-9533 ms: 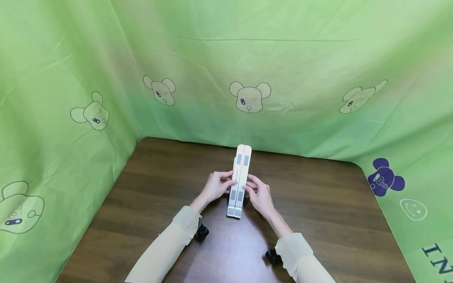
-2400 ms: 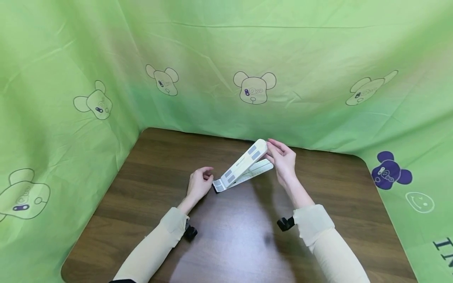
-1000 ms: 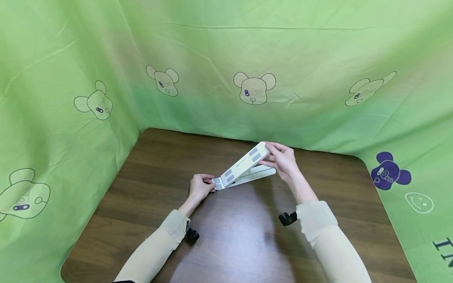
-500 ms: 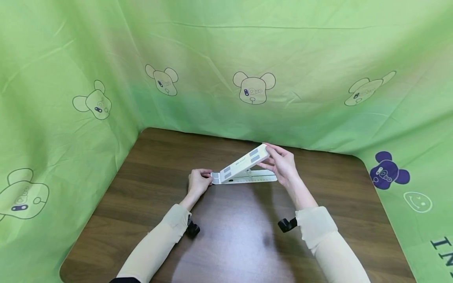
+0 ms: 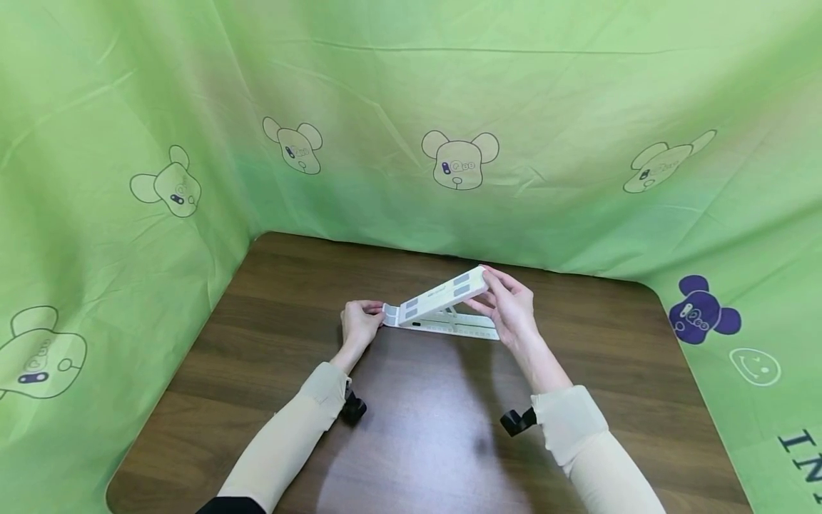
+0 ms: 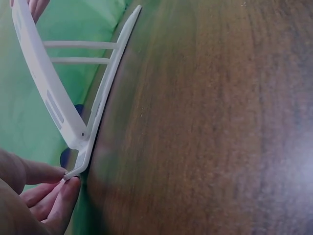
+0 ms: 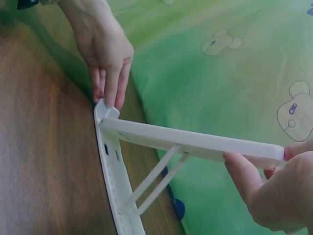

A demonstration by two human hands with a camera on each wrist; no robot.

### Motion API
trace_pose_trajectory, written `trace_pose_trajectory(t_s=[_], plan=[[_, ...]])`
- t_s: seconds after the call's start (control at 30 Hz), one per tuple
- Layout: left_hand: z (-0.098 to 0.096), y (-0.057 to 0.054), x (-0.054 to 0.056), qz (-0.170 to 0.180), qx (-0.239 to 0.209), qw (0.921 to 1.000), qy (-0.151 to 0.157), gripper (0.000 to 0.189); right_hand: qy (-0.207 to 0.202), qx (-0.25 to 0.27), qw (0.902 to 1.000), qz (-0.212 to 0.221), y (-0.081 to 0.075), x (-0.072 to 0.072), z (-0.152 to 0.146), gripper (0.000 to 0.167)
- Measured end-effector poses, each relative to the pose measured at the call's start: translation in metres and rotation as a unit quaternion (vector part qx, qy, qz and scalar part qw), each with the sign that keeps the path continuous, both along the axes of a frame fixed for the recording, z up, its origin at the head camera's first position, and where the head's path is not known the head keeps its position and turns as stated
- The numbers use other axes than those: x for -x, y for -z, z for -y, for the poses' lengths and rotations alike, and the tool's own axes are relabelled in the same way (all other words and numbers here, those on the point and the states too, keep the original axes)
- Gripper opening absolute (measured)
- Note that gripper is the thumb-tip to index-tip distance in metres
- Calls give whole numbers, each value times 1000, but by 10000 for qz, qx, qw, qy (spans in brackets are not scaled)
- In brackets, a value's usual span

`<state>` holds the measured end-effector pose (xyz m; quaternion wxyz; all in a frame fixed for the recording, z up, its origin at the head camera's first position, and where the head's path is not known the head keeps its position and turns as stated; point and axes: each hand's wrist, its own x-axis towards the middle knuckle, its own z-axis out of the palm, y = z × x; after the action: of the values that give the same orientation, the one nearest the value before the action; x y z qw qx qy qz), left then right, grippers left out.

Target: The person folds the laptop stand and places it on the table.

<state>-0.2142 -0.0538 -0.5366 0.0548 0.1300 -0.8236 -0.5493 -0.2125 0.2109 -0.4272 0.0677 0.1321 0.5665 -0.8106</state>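
Note:
A white folding laptop stand (image 5: 442, 294) with grey pads lies crosswise on the table. Its upper part slants up to the right from the lower bar (image 5: 459, 325). Thin struts (image 7: 155, 180) join the two parts in the right wrist view. My left hand (image 5: 359, 325) pinches the small upturned lip at the hinge end; in the left wrist view thumb and fingers (image 6: 64, 198) meet on that lip. With thumb and fingers, my right hand (image 5: 514, 308) grips the raised free end. The right hand (image 7: 281, 188) hides part of that end in the right wrist view.
The brown wooden table (image 5: 424, 442) has a green curtain (image 5: 385, 143) with printed bear heads behind it and at both sides. The stand sits near the table's back edge. Black wrist cameras (image 5: 516, 422) hang under both forearms.
Earlier the stand was folded narrow, lengthwise between both hands. It was then raised on its struts. Over the last second its right end swung nearer the person, and the upper part sank slightly.

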Motion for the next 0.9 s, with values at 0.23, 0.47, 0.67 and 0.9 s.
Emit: trace_pose_trajectory(t_s=[0.23,0.47,0.67,0.9], plan=[[-1,2,6,-45,-205,9998,-72,19,156,-4,9999,-57,1,-4,2,40],[0,-1,13,10,-752,9971,-117,17,137,-57,9998,-148,-1,-8,3,45],[0,-2,20,34,-647,9978,-102,15,320,47,9995,-62,-2,-12,7,40],[-1,-1,25,55,-539,9985,-116,16,483,-29,9988,-34,0,-18,15,39]])
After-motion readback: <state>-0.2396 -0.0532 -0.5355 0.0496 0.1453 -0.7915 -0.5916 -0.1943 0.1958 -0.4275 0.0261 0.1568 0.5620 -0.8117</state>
